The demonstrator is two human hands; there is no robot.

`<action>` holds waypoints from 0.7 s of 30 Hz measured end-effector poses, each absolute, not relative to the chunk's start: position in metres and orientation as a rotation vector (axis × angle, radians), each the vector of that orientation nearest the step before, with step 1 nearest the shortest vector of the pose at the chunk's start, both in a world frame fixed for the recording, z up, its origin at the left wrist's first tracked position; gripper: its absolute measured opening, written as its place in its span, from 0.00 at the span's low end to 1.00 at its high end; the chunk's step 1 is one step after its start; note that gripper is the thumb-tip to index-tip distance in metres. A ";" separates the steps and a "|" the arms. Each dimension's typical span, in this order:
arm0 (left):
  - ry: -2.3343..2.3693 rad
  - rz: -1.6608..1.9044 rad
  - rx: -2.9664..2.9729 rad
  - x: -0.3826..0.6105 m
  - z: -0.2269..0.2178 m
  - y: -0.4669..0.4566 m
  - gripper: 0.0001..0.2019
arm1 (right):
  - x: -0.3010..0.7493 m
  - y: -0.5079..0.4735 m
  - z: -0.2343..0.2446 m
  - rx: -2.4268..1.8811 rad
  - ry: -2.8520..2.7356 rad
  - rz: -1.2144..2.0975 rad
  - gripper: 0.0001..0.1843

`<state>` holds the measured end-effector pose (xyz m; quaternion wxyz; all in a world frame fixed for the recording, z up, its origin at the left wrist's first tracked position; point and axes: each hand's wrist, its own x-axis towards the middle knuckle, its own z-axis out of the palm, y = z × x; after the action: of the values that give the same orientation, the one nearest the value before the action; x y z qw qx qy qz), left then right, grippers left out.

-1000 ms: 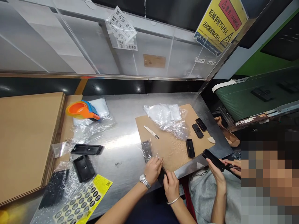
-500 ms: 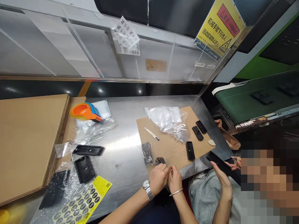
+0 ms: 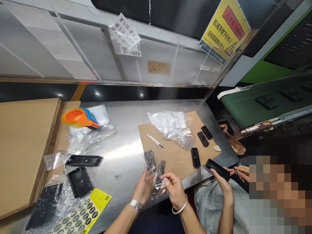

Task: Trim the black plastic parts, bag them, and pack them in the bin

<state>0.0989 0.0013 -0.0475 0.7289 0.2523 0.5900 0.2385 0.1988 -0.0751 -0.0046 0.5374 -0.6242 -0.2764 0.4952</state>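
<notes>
Between my hands is a clear plastic bag (image 3: pixel 156 188) with a dark part (image 3: pixel 161 168) inside, standing tilted at the table's front edge. My left hand (image 3: pixel 142 188), with a metal watch on the wrist, is closed around the bag's left side; some of its fingers are hidden. Thumb and fingers of my right hand (image 3: pixel 175 189), which wears a bangle, pinch the bag's right edge. Just beyond my left fingers, a second bagged black part (image 3: pixel 149 160) lies on the metal table.
Cardboard (image 3: pixel 180 162) carries a pile of clear bags (image 3: pixel 169 126), white tweezers (image 3: pixel 155 140) and several black parts (image 3: pixel 195 157). At left are an orange tape dispenser (image 3: pixel 80 118), black trays (image 3: pixel 80 182), stickers (image 3: pixel 83 214) and stacked cardboard (image 3: pixel 24 146). A co-worker's hand (image 3: pixel 225 185) holds a black part beside a conveyor (image 3: pixel 241 110).
My hands have moved apart from their closed-together position, with the bag now spread between them. The co-worker's black part has tilted. The whole view has shifted slightly.
</notes>
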 end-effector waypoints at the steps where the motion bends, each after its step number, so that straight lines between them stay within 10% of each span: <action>1: 1.174 0.449 0.458 0.097 -0.046 -0.004 0.26 | 0.194 -0.073 -0.005 -1.445 -0.658 1.177 0.15; 7: 0.830 0.489 0.079 0.079 -0.041 -0.002 0.21 | 0.181 -0.073 -0.014 -1.649 -1.118 1.034 0.12; 21: 1.762 0.407 1.023 0.051 -0.106 0.042 0.30 | 0.207 -0.036 -0.087 -2.274 -1.073 0.564 0.15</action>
<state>0.0514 0.0421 -0.1058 0.5074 0.4243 0.7308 0.1687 0.2072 -0.0362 -0.0869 0.2786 -0.8475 -0.4000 0.2101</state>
